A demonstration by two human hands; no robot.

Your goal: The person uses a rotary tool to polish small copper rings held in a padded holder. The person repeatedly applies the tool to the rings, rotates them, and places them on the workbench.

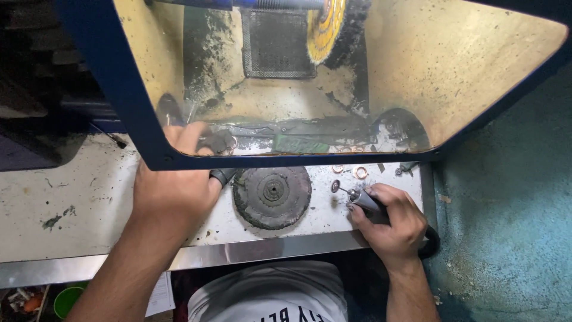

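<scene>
buffing wheel (271,197) on bench (71,209) | 2 rings (351,172) behind rotary tool (364,201), right of wheel

You have almost nothing of that kind before you: no packages, signs or screens. The one candidate is a white paper sheet (159,295) at the lower left, hanging below the desk (77,203) edge beside your left forearm; its markings are too small to tell.

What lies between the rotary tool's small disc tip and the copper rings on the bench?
Nothing visible. The right hand holds the rotary tool; its disc tip sits just below the copper rings, with only bare bench between.
</scene>
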